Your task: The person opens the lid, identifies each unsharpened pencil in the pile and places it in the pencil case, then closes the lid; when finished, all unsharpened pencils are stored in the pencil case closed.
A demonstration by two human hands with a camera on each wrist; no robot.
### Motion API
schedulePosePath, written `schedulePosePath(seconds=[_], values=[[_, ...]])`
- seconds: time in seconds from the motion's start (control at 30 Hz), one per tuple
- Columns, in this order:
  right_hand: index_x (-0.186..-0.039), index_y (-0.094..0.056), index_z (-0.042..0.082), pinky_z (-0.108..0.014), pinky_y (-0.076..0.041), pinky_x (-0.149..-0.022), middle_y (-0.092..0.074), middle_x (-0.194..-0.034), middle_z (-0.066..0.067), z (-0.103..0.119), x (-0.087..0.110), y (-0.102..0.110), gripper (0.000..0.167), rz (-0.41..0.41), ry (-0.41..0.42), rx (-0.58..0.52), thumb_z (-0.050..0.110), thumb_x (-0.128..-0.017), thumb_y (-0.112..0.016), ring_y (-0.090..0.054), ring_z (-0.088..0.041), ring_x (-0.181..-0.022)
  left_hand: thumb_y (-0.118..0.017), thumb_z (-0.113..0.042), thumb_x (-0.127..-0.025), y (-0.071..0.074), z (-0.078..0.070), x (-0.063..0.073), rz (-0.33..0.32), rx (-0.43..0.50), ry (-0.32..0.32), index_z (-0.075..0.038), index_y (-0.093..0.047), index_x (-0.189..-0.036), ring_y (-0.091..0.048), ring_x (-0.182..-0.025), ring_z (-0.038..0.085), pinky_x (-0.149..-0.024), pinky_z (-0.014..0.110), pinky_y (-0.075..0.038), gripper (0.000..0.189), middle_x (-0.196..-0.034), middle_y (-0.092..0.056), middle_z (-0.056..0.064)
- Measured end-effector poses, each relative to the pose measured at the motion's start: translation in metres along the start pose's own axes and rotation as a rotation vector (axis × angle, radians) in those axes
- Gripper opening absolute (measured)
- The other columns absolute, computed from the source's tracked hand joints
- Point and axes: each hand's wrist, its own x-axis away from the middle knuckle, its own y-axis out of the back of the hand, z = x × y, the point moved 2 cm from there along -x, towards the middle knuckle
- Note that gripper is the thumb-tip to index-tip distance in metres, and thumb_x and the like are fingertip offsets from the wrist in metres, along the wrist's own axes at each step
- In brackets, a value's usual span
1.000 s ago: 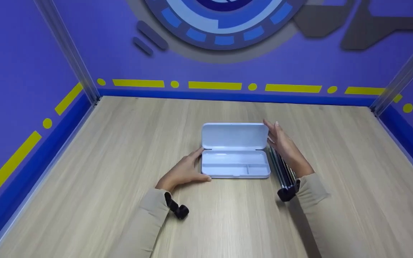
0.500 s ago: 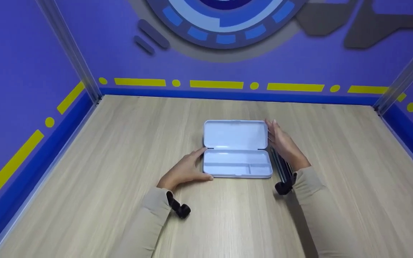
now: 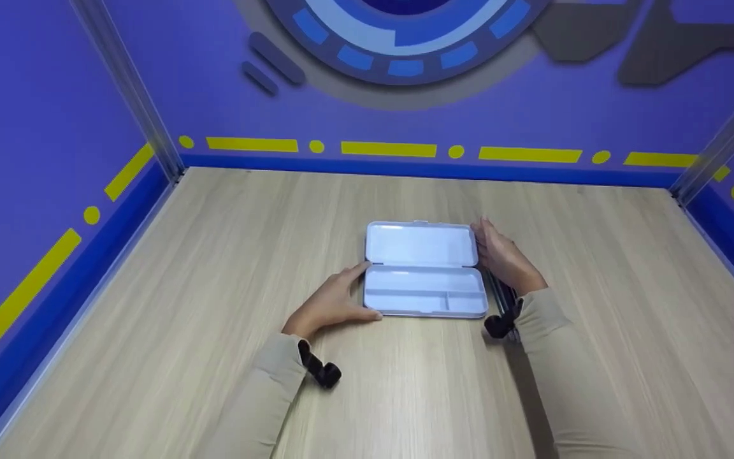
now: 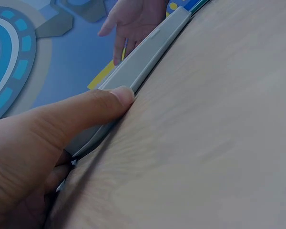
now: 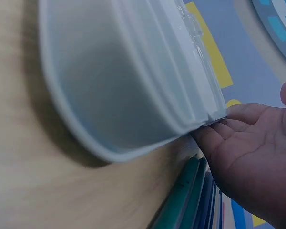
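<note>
A white pencil case (image 3: 405, 301) lies unfolded on the table, its tray split by low dividers. Its lid (image 3: 421, 244) is tipped far back, away from me. My left hand (image 3: 332, 303) grips the tray's left end, thumb (image 4: 119, 95) on the front edge in the left wrist view and fingers reaching round the back corner. At the lid's right edge is my right hand (image 3: 508, 261), fingertips touching it; the right wrist view shows the fingers (image 5: 217, 133) fairly straight against the lid's underside. Several slim dark and green pencils (image 5: 186, 191) lie under my right hand, largely hidden in the head view.
The wood-grain table (image 3: 214, 255) stretches around the case. A blue wall (image 3: 405, 127) with yellow dashes closes off the back, with side walls (image 3: 35, 178) left and right. A small black wrist camera (image 3: 322, 373) sits on each cuff.
The lid has swung back and down, away from me, to a flatter angle. My right hand has followed it slightly, covering more of the pencils. The left hand keeps its hold on the case.
</note>
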Motion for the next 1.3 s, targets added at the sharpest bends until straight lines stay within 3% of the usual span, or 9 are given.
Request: schedulePosePath(seconds=[0.17, 0.4, 0.67, 0.97, 1.3], values=[[-0.151, 0.011, 0.001, -0.039, 0.004, -0.122, 0.014, -0.160, -0.014, -0.001, -0.002, 0.000, 0.071, -0.005, -0.043, -0.030, 0.049, -0.103, -0.008, 0.014, -0.025, -0.148, -0.085, -0.045, -0.067, 0.000, -0.001, 0.001, 0.000, -0.016, 0.005, -0.013, -0.030, -0.152, -0.028, -0.143, 0.034, -0.118, 0.045, -0.024, 0.105, -0.153, -0.034, 0.017], [-0.152, 0.011, 0.005, -0.039, 0.003, -0.122, 0.013, -0.161, -0.011, 0.000, -0.002, 0.000, 0.065, -0.023, -0.016, -0.015, 0.045, -0.104, -0.009, 0.012, -0.024, -0.148, -0.085, -0.046, -0.066, 0.000, 0.000, 0.002, -0.007, 0.003, 0.025, -0.017, -0.030, -0.152, -0.027, -0.144, 0.033, -0.118, 0.046, -0.023, 0.106, -0.154, -0.033, 0.014], [-0.154, 0.005, 0.006, -0.045, -0.009, -0.122, 0.002, -0.161, -0.016, 0.005, 0.004, 0.000, 0.067, -0.038, 0.011, 0.066, 0.044, -0.105, -0.020, -0.001, -0.032, -0.149, -0.085, -0.046, -0.066, 0.000, 0.003, 0.001, -0.018, 0.006, -0.004, -0.015, -0.032, -0.151, -0.032, -0.142, 0.030, -0.116, 0.045, -0.029, 0.104, -0.153, -0.037, 0.013], [-0.156, -0.003, 0.013, -0.049, -0.024, -0.118, -0.013, -0.160, -0.019, 0.014, 0.025, 0.008, 0.070, -0.054, -0.010, 0.287, 0.044, -0.102, -0.036, -0.025, -0.039, -0.144, -0.085, -0.047, -0.066, -0.003, 0.004, 0.001, -0.015, 0.010, -0.017, -0.015, -0.032, -0.151, -0.032, -0.142, 0.029, -0.117, 0.044, -0.029, 0.105, -0.154, -0.035, 0.012], [-0.154, -0.015, 0.004, -0.058, -0.026, -0.114, -0.028, -0.153, -0.026, 0.021, 0.048, 0.020, 0.074, -0.120, 0.050, 0.569, 0.047, -0.100, -0.042, -0.027, -0.044, -0.141, -0.086, -0.046, -0.065, -0.002, 0.004, 0.000, -0.024, 0.013, -0.015, -0.018, -0.033, -0.151, -0.032, -0.142, 0.029, -0.117, 0.044, -0.028, 0.105, -0.153, -0.036, 0.012]])
